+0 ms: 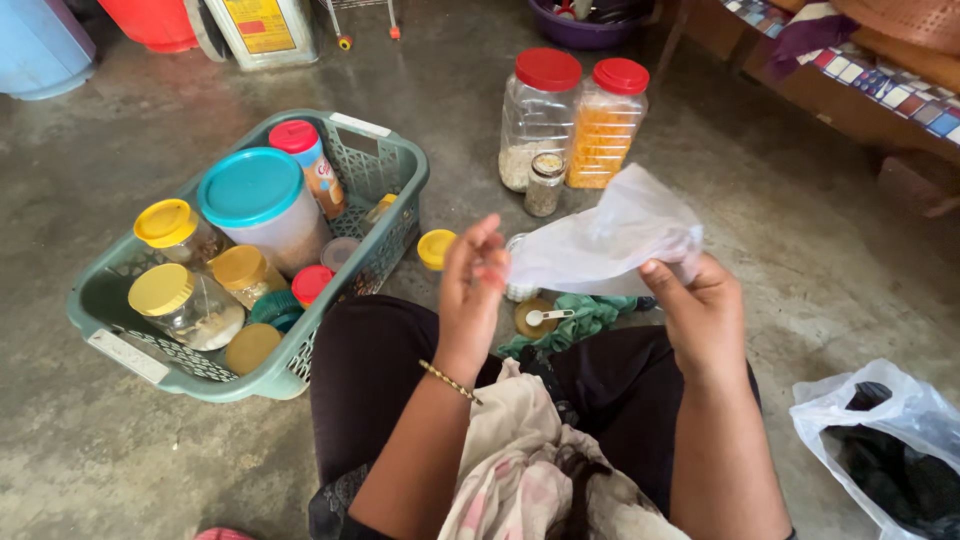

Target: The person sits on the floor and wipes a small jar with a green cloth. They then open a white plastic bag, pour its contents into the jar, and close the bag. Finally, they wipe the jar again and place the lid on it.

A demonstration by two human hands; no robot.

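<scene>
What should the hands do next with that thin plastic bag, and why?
Probably rub the bag's edge apart to open its mouth. Both hands pinch the clear plastic bag, the left hand at one edge and the right hand at the other, and the bag looks flat and shut. An open jar with a white spoon waits on the floor just below.
</scene>
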